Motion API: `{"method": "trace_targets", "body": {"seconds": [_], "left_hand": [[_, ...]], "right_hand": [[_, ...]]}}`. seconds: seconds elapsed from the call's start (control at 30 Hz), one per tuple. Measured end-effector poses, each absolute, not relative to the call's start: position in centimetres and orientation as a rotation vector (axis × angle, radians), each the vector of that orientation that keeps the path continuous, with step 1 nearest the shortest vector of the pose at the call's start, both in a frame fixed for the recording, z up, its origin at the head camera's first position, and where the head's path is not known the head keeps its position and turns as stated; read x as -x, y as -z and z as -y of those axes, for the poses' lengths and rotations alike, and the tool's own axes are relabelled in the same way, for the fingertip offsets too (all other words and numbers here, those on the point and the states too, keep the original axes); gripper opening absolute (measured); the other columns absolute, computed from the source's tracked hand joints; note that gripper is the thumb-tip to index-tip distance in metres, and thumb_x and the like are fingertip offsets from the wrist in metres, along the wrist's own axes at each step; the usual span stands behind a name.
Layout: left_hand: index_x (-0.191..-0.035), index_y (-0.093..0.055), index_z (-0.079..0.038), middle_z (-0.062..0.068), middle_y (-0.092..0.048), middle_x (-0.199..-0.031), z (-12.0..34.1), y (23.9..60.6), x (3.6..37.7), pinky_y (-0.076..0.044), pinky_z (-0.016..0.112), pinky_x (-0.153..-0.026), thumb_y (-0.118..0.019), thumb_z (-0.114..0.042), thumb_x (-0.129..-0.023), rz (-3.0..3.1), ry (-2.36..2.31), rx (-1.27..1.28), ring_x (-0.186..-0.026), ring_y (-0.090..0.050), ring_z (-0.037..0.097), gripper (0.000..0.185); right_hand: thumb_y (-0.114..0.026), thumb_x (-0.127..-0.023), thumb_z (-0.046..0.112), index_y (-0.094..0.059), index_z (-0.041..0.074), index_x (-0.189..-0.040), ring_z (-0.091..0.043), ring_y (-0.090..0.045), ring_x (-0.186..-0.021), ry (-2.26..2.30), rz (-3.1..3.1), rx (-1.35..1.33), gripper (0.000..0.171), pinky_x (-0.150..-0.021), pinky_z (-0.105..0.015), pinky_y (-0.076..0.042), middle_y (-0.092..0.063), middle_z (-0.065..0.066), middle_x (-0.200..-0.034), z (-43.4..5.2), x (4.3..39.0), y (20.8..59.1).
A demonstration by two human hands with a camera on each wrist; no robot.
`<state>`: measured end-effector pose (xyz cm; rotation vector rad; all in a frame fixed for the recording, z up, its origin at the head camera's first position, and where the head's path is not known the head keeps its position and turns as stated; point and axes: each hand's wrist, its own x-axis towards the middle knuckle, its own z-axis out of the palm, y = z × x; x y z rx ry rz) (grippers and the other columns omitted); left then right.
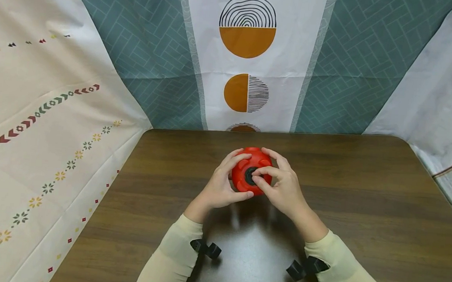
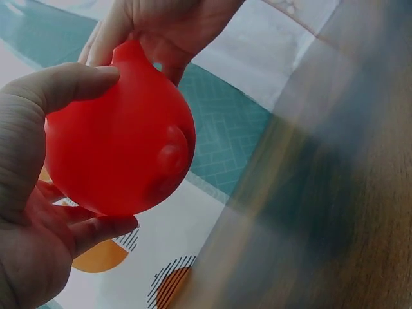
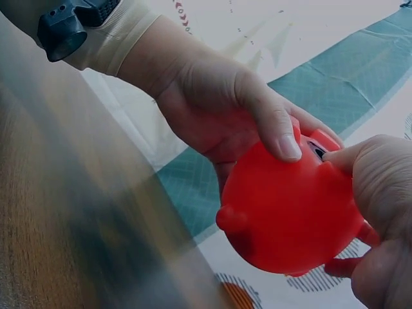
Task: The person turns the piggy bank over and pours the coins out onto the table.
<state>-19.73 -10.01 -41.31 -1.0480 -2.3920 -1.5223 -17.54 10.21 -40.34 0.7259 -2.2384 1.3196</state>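
Hands first: you hold a red ball-shaped toy [image 1: 249,174] up off the brown table [image 1: 362,220], right between your two hands. Your left hand [image 1: 223,184] is curled round its left side. Your thumb sits under it and your fingers [image 1: 235,158] wrap over the top. Your right hand [image 1: 282,186] is curled round the right side. Its fingertips [image 1: 258,174] pinch or press at a small black cap [image 1: 250,176] in the middle of the face that looks at you.

From the left wrist view, the toy [image 2: 119,145] looks round and smooth, with little bumps sticking out. Your left thumb [image 2: 67,87] lies flat across it. From the right wrist view, the toy [image 3: 290,212] shows one small bump low on the side away from your right hand, and your left thumb [image 3: 273,125] presses on top.

I think it is light, because your fingers hold it with no strain. It looks like shiny plastic or rubber, so it may be slippery. I cannot tell if it is soft or hard, since it shows no dent under your thumbs. Because it is round, it could roll away if it drops onto the table under your hands.

Best place to hold it is round the fat middle, with a thumb on one side and fingers on the other, as you do now. The bumps give your fingers a place to catch. Go easy on the black cap, as it is small.

Behind your hands hang patterned cloths [image 1: 137,65].
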Motion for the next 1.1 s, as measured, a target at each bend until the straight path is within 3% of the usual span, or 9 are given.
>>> {"method": "trace_targets", "body": {"seconds": [0.17,0.47,1.1], "left_hand": [[-0.142,-0.041,-0.027,-0.001,-0.027,-0.152,10.08,41.30,19.75,-0.051,0.031,-0.091,-0.083,-0.021,-0.072,2.404,1.505,1.051,-0.130,-0.038,0.017,0.081],[-0.142,-0.041,-0.025,0.002,-0.028,-0.152,10.14,41.31,19.74,-0.051,0.031,-0.091,-0.084,-0.020,-0.072,2.393,1.491,1.083,-0.130,-0.038,0.018,0.082],[-0.141,-0.043,-0.021,0.007,-0.029,-0.151,10.18,41.22,19.61,-0.050,0.035,-0.093,-0.085,-0.021,-0.070,2.409,1.427,1.103,-0.131,-0.038,0.023,0.082]], "right_hand": [[-0.076,-0.081,0.008,-0.076,0.014,-0.087,-0.027,-0.042,-0.126,-1.301,2.263,-0.743,0.009,-0.080,-0.046,-0.054,-0.048,-0.008,-0.140,-10.33,17.52,40.20],[-0.076,-0.080,0.006,-0.075,0.015,-0.088,-0.027,-0.040,-0.127,-1.294,2.259,-0.778,0.012,-0.087,-0.051,-0.050,-0.049,-0.008,-0.140,-10.34,17.53,40.20],[-0.076,-0.083,0.010,-0.073,0.018,-0.086,-0.026,-0.036,-0.130,-1.313,2.346,-0.836,0.009,-0.086,-0.047,-0.052,-0.045,-0.006,-0.143,-11.02,17.63,39.94]]}}
